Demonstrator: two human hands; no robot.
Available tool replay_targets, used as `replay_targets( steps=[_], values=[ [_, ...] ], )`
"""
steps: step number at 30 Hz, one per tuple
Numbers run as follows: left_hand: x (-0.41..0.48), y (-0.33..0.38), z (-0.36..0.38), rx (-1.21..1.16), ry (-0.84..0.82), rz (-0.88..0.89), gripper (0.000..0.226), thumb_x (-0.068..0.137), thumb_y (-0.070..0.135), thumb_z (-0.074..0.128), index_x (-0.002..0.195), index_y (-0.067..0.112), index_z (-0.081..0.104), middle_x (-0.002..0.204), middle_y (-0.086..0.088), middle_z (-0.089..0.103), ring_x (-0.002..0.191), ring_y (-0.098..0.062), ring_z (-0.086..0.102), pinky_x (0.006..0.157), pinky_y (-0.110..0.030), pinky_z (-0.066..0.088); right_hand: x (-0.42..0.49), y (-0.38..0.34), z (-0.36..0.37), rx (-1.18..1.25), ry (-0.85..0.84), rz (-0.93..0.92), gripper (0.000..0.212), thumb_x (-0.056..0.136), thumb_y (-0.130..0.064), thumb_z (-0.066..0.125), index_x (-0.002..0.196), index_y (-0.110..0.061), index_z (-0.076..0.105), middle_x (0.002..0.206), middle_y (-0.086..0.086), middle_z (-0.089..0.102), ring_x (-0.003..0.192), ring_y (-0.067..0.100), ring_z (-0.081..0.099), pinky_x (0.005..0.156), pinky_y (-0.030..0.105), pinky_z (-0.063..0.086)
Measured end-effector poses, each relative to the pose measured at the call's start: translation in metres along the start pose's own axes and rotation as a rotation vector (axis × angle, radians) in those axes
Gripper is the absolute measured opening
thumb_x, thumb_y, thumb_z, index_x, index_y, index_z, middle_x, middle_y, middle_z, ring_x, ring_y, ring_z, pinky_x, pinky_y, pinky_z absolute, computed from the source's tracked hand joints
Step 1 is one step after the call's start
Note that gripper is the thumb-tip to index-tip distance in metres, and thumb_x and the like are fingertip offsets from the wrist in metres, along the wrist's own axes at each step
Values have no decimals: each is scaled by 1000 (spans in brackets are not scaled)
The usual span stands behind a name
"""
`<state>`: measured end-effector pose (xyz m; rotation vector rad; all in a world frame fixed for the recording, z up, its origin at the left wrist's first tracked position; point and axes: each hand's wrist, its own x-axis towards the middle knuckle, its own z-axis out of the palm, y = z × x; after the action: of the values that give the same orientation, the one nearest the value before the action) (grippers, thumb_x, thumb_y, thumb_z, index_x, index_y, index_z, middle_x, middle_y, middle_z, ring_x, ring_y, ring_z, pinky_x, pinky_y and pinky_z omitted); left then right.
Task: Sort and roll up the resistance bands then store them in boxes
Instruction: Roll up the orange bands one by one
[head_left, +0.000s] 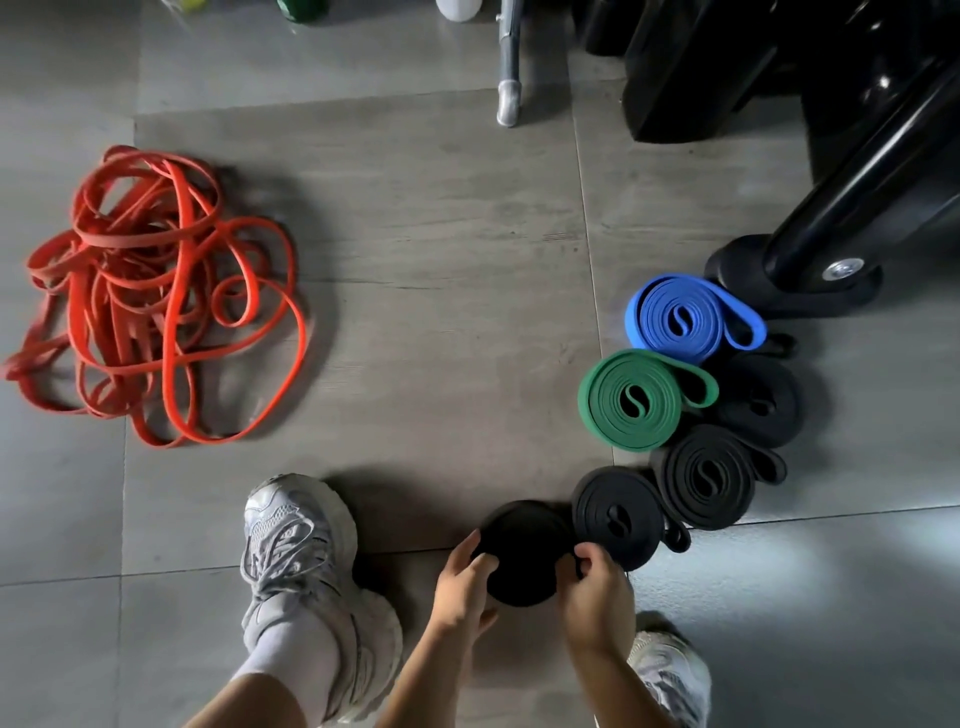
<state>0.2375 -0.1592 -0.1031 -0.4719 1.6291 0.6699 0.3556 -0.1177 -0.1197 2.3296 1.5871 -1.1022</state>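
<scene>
Held roll: a black band roll (522, 551) sits low in the middle of the view, just over the floor and between both hands.
Left hand: the left hand (462, 587) grips the roll's left edge, fingers curled over its rim.
Right hand: the right hand (595, 592) pinches the roll's right edge, fingers bent tight; whether a loose end is under them cannot be told.
Next roll: a second black roll (618, 514) lies flat just beside the held one, to its right.
Further rolls: a third black roll (709, 478) and a fourth black roll (761, 400) continue the cluster away from the person, with a green roll (636, 400) and a blue roll (680, 319) beyond, each close against its neighbour.
Behind the cluster: a black machine foot (800, 275) stands just beside the blue roll.
Unsorted pile: tangled red bands (150, 296) lie well apart, far left.
Feet: a grey left shoe (306, 571) is planted near the left hand; the right shoe (670, 670) is partly hidden under the right forearm.
Far edge: a metal leg (509, 78) stands on the grey tiled floor (415, 260).
</scene>
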Motion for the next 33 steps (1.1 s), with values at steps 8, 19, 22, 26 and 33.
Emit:
replay_targets(
  steps=[8, 19, 22, 26, 33],
  values=[
    [3, 18, -3, 394, 34, 157, 33, 92, 12, 49, 125, 10, 52, 120, -15, 56, 99, -22, 50, 81, -29, 40, 12, -25, -25, -123, -103, -42, 29, 87, -24, 57, 115, -17, 61, 117, 13, 56, 105, 33, 57, 81, 34, 44],
    [-30, 139, -105, 738, 296, 549, 29, 85, 26, 50, 96, 3, 64, 114, -22, 63, 106, -34, 57, 78, -31, 42, 9, -162, -20, -214, -247, -470, 33, 86, -23, 58, 119, -18, 58, 118, 12, 59, 108, 28, 58, 87, 31, 45],
    [-19, 174, -149, 774, 387, 613, 25, 85, 24, 50, 79, 2, 59, 93, -26, 64, 92, -40, 60, 70, -34, 43, 8, -204, -1, -202, -268, -553, 33, 86, -26, 58, 118, -19, 59, 119, 10, 60, 108, 26, 59, 86, 30, 46],
    [11, 197, -197, 817, 510, 579, 17, 86, 20, 52, 86, 5, 61, 89, -17, 67, 85, -34, 64, 64, -27, 41, 14, -233, 26, -254, -329, -606, 31, 85, -28, 59, 115, -18, 61, 116, 8, 61, 106, 25, 59, 84, 27, 44],
    [71, 162, -226, 1188, 482, 469, 49, 88, 18, 42, 137, 23, 40, 145, 2, 40, 134, -23, 36, 101, -39, 41, 23, -214, 42, -332, -399, -582, 27, 86, -31, 57, 113, -23, 60, 112, 0, 59, 99, 18, 59, 78, 22, 42]
  ],
)
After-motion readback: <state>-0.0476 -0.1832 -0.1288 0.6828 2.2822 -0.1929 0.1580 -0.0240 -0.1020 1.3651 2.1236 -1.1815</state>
